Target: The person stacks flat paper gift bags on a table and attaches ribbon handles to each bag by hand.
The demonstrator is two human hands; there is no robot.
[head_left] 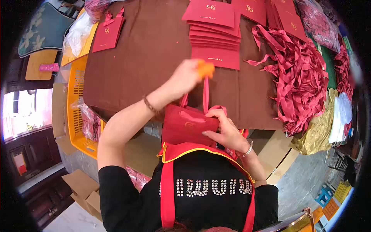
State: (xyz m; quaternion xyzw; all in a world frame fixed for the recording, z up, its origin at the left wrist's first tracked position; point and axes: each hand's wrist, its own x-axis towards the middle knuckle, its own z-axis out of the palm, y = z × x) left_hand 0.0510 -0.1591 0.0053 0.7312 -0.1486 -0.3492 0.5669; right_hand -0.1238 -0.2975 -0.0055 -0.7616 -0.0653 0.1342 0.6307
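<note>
My left hand (185, 77) is raised over the table's near edge, its fingers closed on a small orange object (205, 69) whose kind is blurred. A red ribbon (206, 94) runs from just under that object down to a red paper gift bag (181, 125). The bag is tilted against my front, above the red apron (193, 148) with yellow trim. My right hand (224, 129) grips the bag's right side, thumb on its face and fingers at the top edge by a ribbon loop.
A stack of red bags (215, 58) lies ahead on the brown-covered table (147, 42), with a heap of red ribbons (299, 77) to its right. A bag with ribbon handles (108, 34) lies at the far left. A yellow crate (73, 112) stands left of the table.
</note>
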